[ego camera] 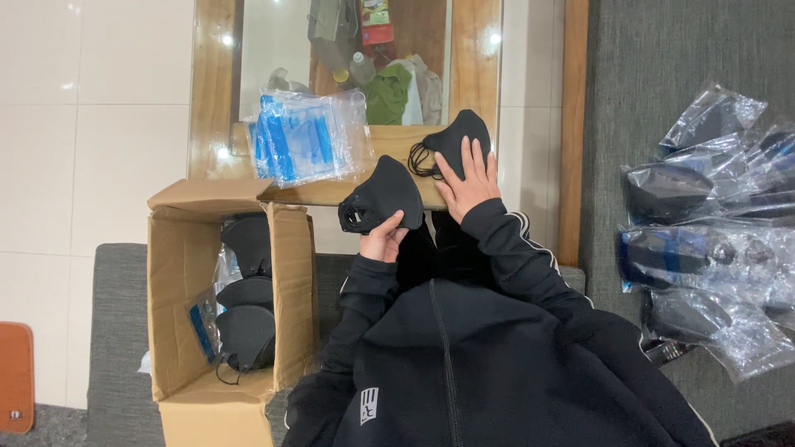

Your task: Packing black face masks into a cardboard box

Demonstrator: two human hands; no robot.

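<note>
My left hand (383, 238) grips a black face mask (383, 195) by its lower edge and holds it up over the edge of a wooden table (389, 141). My right hand (470, 178) lies flat, fingers spread, on a second black mask (455, 137) that rests on the table with its ear loops bunched at its left. Both arms wear black sleeves with white stripes.
A stack of clear bags with blue print (306, 136) sits on the table to the left. An open cardboard box (224, 306) holding more black masks stands at lower left. A pile of bagged masks (712, 232) lies on the grey sofa at right. Bottles and cloths are beyond the table.
</note>
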